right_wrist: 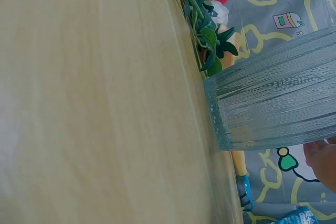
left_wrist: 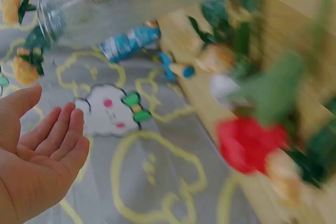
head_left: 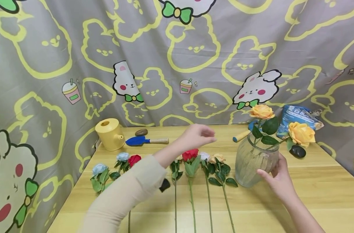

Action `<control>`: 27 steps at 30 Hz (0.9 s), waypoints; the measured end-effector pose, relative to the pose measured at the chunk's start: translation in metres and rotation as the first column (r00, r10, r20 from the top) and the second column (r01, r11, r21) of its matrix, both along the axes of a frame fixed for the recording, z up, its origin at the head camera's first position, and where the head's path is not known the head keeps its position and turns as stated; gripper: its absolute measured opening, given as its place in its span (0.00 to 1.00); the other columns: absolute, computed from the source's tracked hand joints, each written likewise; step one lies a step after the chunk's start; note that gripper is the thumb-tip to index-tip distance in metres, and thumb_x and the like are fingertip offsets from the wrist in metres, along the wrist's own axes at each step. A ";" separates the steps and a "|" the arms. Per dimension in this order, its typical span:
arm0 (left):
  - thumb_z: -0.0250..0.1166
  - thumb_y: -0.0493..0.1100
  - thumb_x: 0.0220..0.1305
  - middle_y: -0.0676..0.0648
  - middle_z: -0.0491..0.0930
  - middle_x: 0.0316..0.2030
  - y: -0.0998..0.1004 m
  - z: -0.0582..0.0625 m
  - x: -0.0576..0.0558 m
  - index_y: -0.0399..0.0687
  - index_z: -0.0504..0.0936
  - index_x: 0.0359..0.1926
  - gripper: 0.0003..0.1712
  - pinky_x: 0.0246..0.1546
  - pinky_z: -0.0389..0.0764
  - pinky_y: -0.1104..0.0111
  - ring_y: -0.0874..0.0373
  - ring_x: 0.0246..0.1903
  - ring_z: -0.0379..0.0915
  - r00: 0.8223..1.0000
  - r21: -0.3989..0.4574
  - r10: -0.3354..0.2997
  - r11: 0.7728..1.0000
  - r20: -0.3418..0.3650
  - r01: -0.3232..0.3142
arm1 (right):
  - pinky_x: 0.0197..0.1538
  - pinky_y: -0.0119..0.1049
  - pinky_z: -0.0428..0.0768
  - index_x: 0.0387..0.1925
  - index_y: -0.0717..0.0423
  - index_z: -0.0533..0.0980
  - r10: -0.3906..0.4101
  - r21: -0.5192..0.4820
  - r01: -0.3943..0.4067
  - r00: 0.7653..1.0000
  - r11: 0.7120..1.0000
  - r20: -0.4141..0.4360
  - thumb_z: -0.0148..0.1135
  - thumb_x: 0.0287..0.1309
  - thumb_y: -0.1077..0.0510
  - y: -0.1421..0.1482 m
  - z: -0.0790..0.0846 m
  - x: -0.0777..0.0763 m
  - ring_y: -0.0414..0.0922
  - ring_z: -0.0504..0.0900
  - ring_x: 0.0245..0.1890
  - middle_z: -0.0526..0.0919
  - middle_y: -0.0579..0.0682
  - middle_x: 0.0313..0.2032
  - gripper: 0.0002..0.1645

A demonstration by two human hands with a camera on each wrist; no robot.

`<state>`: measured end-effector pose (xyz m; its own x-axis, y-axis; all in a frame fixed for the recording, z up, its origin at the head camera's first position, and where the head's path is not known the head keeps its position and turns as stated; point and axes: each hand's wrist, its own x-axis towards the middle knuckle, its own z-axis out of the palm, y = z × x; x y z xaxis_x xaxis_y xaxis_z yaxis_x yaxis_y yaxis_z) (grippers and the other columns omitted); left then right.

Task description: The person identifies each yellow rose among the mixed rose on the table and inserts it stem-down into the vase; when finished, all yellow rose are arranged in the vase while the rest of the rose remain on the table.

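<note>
A ribbed clear glass vase (head_left: 256,160) stands at the right of the table, seen close up in the right wrist view. Two yellow-orange roses (head_left: 301,133) lean out of its mouth. My right hand (head_left: 281,181) grips the vase's side, thumb in front and fingers behind. My left hand (head_left: 197,137) is raised above the row of flowers, left of the vase, holding nothing; its fingers (left_wrist: 63,129) are loosely extended in the left wrist view. Beneath it lie a red rose (head_left: 190,154), a white flower (head_left: 204,156) and a pale orange rose (head_left: 218,158), stems toward me.
Blue flowers (head_left: 99,169) and another red rose (head_left: 134,160) lie at the left, partly behind my sleeve. Behind them are a yellow watering can (head_left: 110,135), a blue trowel (head_left: 136,140) and a brown stone (head_left: 141,132). A blue bag (head_left: 296,119) and black stone (head_left: 297,151) sit at the right.
</note>
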<state>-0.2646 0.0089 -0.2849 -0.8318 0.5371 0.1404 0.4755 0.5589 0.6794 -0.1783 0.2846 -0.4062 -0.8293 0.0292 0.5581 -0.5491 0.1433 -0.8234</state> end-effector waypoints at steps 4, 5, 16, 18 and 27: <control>0.62 0.48 0.58 0.51 0.80 0.41 -0.042 -0.011 0.006 0.45 0.78 0.47 0.17 0.42 0.73 0.73 0.63 0.40 0.75 0.998 -0.016 0.043 0.999 0.052 -0.043 | 0.51 0.19 0.63 0.64 0.54 0.49 0.000 -0.009 0.000 1.000 1.000 0.005 0.55 0.45 0.82 0.001 0.003 0.000 0.32 0.68 0.51 0.67 0.43 0.52 0.47; 0.62 0.47 0.58 0.51 0.80 0.40 -0.051 -0.014 0.008 0.44 0.78 0.46 0.17 0.41 0.74 0.72 0.62 0.39 0.75 0.997 -0.019 0.054 0.998 0.062 -0.053 | 0.51 0.19 0.62 0.64 0.54 0.49 -0.001 -0.014 0.001 1.000 1.000 0.005 0.55 0.45 0.82 0.002 0.004 0.001 0.32 0.68 0.52 0.67 0.43 0.52 0.47; 0.64 0.36 0.53 0.51 0.79 0.25 -0.119 -0.082 0.049 0.42 0.80 0.31 0.03 0.33 0.76 0.67 0.59 0.27 0.74 0.942 -0.019 0.215 0.976 0.259 -0.218 | 0.52 0.18 0.60 0.65 0.52 0.46 0.021 -0.004 -0.021 0.999 1.000 0.025 0.54 0.48 0.80 0.002 0.003 0.002 0.32 0.64 0.55 0.62 0.43 0.56 0.48; 0.64 0.36 0.51 0.50 0.79 0.25 -0.121 -0.098 0.058 0.42 0.80 0.30 0.03 0.35 0.76 0.66 0.58 0.27 0.75 0.920 -0.023 0.200 0.979 0.338 -0.204 | 0.53 0.18 0.60 0.65 0.51 0.46 0.013 0.008 -0.013 0.999 1.000 0.035 0.54 0.48 0.79 0.002 0.002 0.002 0.32 0.64 0.54 0.62 0.43 0.56 0.48; 0.68 0.40 0.48 0.51 0.78 0.18 -0.114 -0.130 0.075 0.44 0.80 0.23 0.05 0.19 0.70 0.70 0.60 0.19 0.72 0.898 -0.038 0.218 0.975 0.383 -0.221 | 0.52 0.18 0.61 0.65 0.52 0.47 0.030 -0.015 -0.029 0.999 0.999 0.040 0.55 0.48 0.79 -0.001 0.000 0.001 0.31 0.66 0.53 0.64 0.43 0.55 0.47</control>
<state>-0.1895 -0.1053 -0.4152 -0.9187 0.3348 -0.2095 0.0443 0.6145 0.7876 -0.1771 0.2832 -0.4063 -0.8518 0.0123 0.5238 -0.5191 0.1151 -0.8469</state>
